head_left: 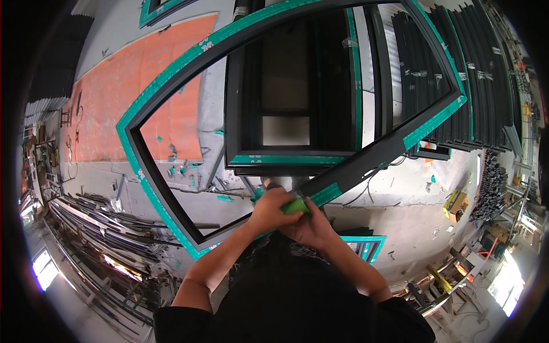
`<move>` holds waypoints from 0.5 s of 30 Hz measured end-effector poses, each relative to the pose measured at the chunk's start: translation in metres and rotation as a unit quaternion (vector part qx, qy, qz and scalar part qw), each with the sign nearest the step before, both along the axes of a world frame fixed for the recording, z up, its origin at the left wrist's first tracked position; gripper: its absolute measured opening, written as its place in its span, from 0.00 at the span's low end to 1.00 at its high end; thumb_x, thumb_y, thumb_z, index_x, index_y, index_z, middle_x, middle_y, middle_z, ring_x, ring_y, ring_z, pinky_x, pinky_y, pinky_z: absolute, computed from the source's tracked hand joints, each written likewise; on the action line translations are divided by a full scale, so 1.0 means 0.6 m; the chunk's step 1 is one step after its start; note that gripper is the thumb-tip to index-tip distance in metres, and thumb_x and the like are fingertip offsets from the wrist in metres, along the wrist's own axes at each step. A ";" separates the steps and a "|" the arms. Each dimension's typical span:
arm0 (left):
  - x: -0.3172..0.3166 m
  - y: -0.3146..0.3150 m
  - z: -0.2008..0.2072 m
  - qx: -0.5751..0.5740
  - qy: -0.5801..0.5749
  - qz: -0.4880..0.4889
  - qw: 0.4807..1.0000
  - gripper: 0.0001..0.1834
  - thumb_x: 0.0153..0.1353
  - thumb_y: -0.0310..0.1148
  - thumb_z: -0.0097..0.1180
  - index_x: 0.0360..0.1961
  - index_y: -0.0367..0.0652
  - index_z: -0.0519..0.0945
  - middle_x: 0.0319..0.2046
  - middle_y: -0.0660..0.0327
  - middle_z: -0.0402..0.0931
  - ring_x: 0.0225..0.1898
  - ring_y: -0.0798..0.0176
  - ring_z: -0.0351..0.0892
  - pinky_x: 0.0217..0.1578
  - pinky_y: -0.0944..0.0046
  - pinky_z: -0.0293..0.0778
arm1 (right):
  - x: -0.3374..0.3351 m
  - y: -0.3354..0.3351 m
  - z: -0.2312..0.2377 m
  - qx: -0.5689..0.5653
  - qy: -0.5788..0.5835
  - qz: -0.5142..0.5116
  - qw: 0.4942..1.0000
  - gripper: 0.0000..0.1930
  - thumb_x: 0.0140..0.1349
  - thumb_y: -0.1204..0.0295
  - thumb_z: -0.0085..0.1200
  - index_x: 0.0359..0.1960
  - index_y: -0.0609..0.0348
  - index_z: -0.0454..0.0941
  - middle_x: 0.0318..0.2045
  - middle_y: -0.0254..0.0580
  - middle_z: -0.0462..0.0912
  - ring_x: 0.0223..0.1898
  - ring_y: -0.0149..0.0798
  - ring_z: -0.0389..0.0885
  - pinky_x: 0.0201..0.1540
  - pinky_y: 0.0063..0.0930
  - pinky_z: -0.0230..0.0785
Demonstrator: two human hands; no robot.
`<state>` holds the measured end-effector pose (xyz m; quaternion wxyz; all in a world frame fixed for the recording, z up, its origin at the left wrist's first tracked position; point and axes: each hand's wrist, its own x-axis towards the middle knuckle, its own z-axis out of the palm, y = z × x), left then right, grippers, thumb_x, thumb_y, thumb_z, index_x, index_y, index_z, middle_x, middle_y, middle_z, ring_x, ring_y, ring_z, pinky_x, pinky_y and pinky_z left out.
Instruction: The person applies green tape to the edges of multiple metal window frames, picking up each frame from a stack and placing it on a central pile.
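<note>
A large dark window frame (357,167) with green protective film lies tilted in front of me. Its near bar passes beneath my two hands, which are close together in the middle. My left hand (272,210) is closed around a small bright green object (295,207); its exact kind is hidden by the fingers. Right beside it, my right hand (311,226) is curled at the bar, thumb up against the frame and fingers partly covered. Beneath the tilted frame is another dark frame (286,159), also edged in green film.
Stacked dark profiles (486,86) fill the far right. An orange sheet (137,91) covers floor at the left, with green film scraps (183,170) near it. Long bars (103,220) lie at the lower left. A yellow box (456,206) stands on the right.
</note>
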<state>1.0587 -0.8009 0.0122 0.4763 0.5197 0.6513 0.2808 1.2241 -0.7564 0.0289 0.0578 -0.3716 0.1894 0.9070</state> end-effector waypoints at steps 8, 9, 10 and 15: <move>-0.046 0.002 -0.084 -0.090 -0.031 0.054 0.994 0.12 0.58 0.35 0.56 0.41 0.43 0.81 0.39 0.57 0.77 0.43 0.59 0.77 0.43 0.63 0.72 | 0.112 -0.069 -0.061 -0.031 -0.257 -0.048 0.965 0.22 0.63 0.58 0.50 0.55 0.55 0.64 0.48 0.48 0.71 0.48 0.51 0.73 0.58 0.50 0.63; -0.045 0.003 -0.118 -0.106 -0.031 0.050 0.993 0.13 0.58 0.36 0.55 0.41 0.43 0.80 0.40 0.55 0.77 0.43 0.55 0.76 0.44 0.61 0.72 | 0.100 -0.066 -0.091 -0.087 -0.276 -0.099 0.952 0.18 0.63 0.61 0.51 0.51 0.55 0.68 0.47 0.47 0.72 0.50 0.47 0.72 0.59 0.45 0.62; -0.041 0.002 -0.149 -0.112 -0.036 0.052 0.992 0.14 0.57 0.37 0.55 0.42 0.43 0.80 0.41 0.53 0.76 0.44 0.52 0.76 0.45 0.58 0.72 | 0.081 -0.051 -0.127 -0.070 -0.151 -0.123 0.978 0.17 0.63 0.61 0.51 0.50 0.56 0.69 0.46 0.47 0.74 0.50 0.44 0.72 0.60 0.42 0.62; -0.034 -0.014 -0.212 -0.285 -0.255 0.083 0.920 0.18 0.63 0.34 0.49 0.53 0.40 0.75 0.47 0.57 0.76 0.48 0.62 0.74 0.51 0.63 0.68 | 0.009 -0.003 -0.212 0.226 0.060 -0.080 0.969 0.16 0.64 0.62 0.50 0.47 0.60 0.72 0.40 0.40 0.79 0.42 0.34 0.78 0.48 0.28 0.72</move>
